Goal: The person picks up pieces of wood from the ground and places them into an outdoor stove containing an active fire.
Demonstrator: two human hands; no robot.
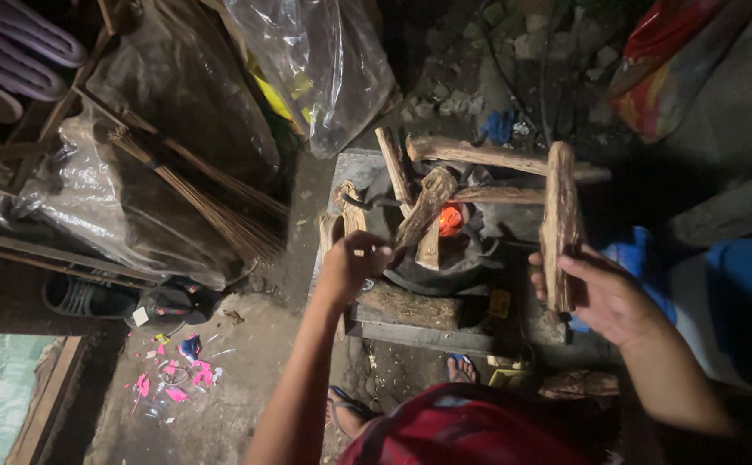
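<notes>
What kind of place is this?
Probably a rough outdoor or backyard cooking corner: a wood-fired stove with glowing embers, firewood held in the right hand, and a stick broom among plastic sheets.

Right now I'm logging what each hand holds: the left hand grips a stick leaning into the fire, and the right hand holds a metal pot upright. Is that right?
Not quite. The head view shows the right hand holding a split piece of firewood upright, not a metal pot. The left hand does grip a stick leaning into the fire.

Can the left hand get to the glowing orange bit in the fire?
Probably not easily. The left hand grips a stick that lies across the way, and more firewood crowds the orange glow.
</notes>
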